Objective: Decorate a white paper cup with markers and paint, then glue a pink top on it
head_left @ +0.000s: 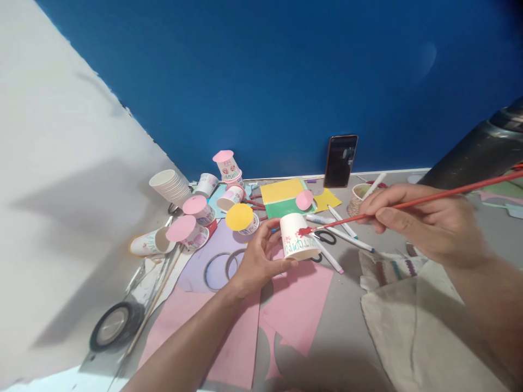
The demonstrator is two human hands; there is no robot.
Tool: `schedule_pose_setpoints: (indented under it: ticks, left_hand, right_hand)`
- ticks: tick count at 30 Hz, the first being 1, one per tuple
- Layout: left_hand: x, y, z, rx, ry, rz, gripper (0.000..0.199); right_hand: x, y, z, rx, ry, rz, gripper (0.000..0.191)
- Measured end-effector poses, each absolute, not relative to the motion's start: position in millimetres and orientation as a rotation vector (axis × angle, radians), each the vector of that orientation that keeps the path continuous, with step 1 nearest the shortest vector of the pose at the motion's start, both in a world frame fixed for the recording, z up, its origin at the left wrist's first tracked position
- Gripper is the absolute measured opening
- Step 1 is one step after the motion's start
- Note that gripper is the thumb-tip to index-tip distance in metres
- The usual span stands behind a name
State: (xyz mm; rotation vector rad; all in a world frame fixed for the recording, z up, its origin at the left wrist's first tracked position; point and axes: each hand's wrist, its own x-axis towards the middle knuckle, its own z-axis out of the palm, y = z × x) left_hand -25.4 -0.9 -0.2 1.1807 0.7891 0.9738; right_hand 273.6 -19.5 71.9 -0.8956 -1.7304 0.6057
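My left hand (261, 256) grips a white paper cup (293, 226) upside down, with its wide rim low and tilted toward me. Green strokes and red-pink flower marks cover the lower part of its side. In my right hand (417, 218) is a long red paintbrush (449, 191), pinched between thumb and fingers. Its red-loaded bristles touch, or nearly touch, the side of the cup. Beyond the cup lies a small pink paper cone (304, 200). Black-handled scissors (326, 237) rest just behind it, partly hidden.
Decorated cups with pink tops (188, 231), one yellow-topped cup (239, 218) and a cup stack (169, 185) stand left. Pink paper (208, 332), tape rolls (116, 326) and markers (347, 237) lie around. A phone (341, 161) leans on the blue wall; a dark bottle (474, 149) is right.
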Motion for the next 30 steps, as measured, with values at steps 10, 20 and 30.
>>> schedule_pose_setpoints:
  ticks: [10, 20, 30]
  left_hand:
    - [-26, 0, -6, 1.148, 0.766, 0.991, 0.08]
    - [-27, 1, -4, 1.166, 0.688, 1.0, 0.083]
    - [-18, -7, -3, 1.198, 0.676, 0.977, 0.079]
  right_hand:
    - [274, -18, 71, -0.866, -1.648, 0.657, 0.012]
    - [277, -12, 70, -0.9, -1.474, 0.757, 0.01]
    - [249, -11, 45, -1.095, -1.859, 0.68, 0.07]
